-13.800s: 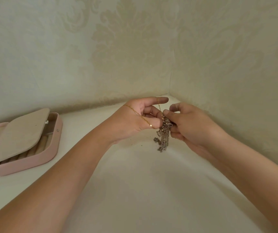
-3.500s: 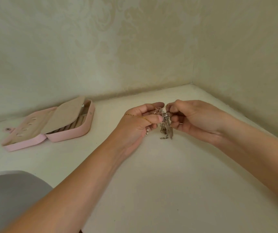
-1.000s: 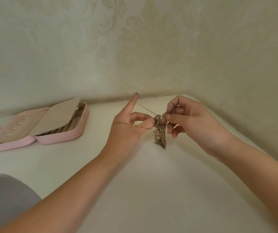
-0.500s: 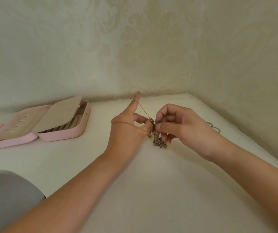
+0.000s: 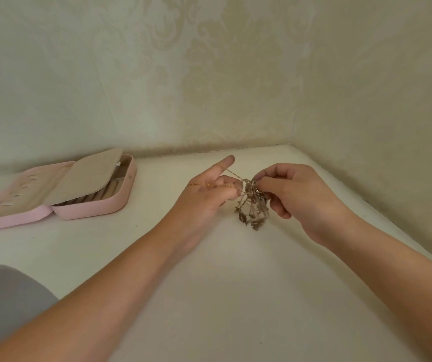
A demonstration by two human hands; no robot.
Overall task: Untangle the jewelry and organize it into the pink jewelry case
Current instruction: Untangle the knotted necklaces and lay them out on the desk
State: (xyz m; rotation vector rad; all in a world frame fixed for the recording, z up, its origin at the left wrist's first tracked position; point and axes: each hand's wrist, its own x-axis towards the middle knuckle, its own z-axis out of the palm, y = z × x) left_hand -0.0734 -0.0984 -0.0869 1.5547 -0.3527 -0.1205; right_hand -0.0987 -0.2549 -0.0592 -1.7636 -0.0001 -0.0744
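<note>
A tangled clump of jewelry chains (image 5: 252, 207) hangs just above the white table between my two hands. My right hand (image 5: 296, 198) pinches its top with thumb and fingertips. A thin gold chain (image 5: 211, 185) runs across the back of my left hand (image 5: 204, 197) and up around its raised index finger, then leads into the clump; the other left fingers curl and pinch the chain beside it. The pink jewelry case (image 5: 60, 192) lies open at the far left, its beige inner flap half raised over the ring rolls.
The white table (image 5: 209, 296) fills a corner between two patterned beige walls, one behind and one on the right. A grey fabric shape (image 5: 3, 304) shows at the lower left edge.
The clump has spread out and hangs a little lower than half a second ago. My right hand has shifted slightly right. The left index finger stays raised with the gold chain around it.
</note>
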